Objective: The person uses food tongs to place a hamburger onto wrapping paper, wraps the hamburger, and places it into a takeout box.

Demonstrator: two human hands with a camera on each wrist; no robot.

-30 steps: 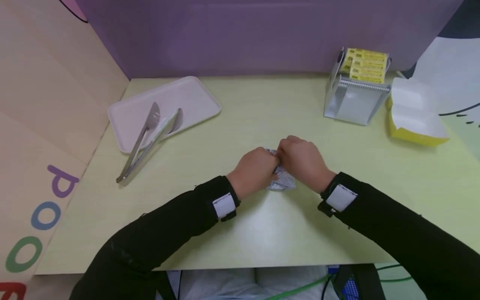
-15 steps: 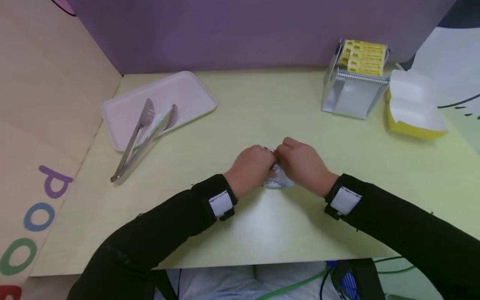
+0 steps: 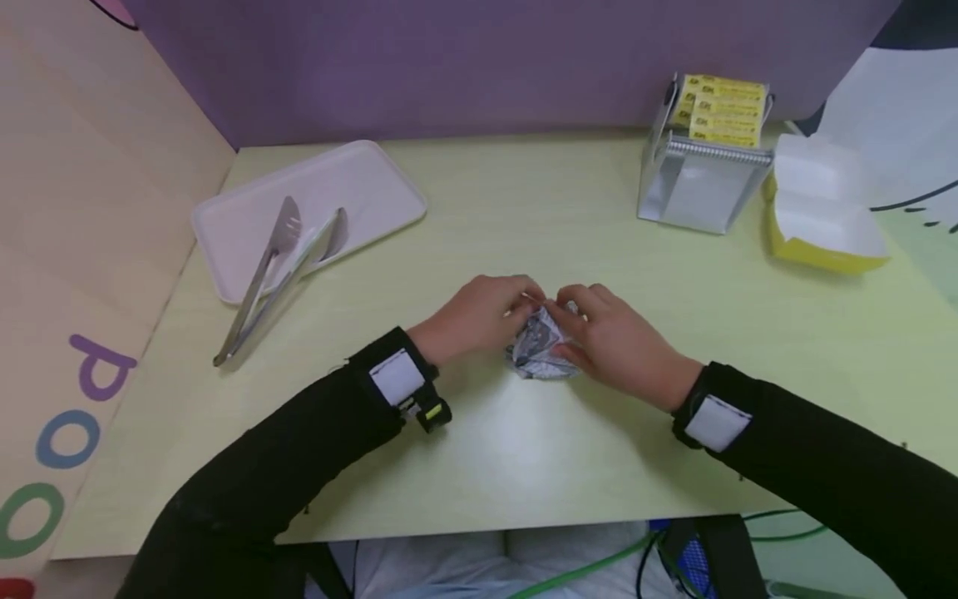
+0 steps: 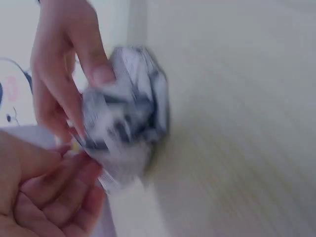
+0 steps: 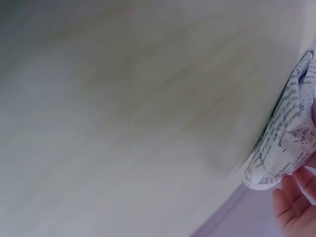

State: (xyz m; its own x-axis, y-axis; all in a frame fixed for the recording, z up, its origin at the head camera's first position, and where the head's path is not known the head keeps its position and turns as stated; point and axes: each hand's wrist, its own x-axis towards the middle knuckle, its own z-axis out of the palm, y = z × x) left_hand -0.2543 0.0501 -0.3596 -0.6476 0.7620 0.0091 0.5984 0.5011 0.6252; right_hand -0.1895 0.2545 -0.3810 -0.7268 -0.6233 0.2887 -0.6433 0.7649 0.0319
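Observation:
A crumpled wrapping paper bundle (image 3: 540, 345) printed like newspaper sits on the table before the person; what is inside is hidden. The right hand (image 3: 624, 341) holds its right side, and in the left wrist view the thumb (image 4: 103, 74) lies on top with the fingers down the side. On the far left side, the left hand (image 3: 486, 316) has its curled fingertips and thumb at the paper's edge. Printed words show on the paper (image 5: 284, 143) in the right wrist view, with fingertips (image 5: 286, 200) just under it.
At back left a pale tray (image 3: 374, 187) bears metal tongs (image 3: 258, 291) whose handles reach over its front edge. A metal dispenser (image 3: 699, 183) with yellow packets (image 3: 726, 112) stands at back right, beside an open yellow carton (image 3: 827, 220). A purple panel (image 3: 449, 66) closes the back.
Both hands were fists close together over the paper; the fingers have loosened and the left hand has turned and shifted left. More of the bundle shows. The view has tilted slightly.

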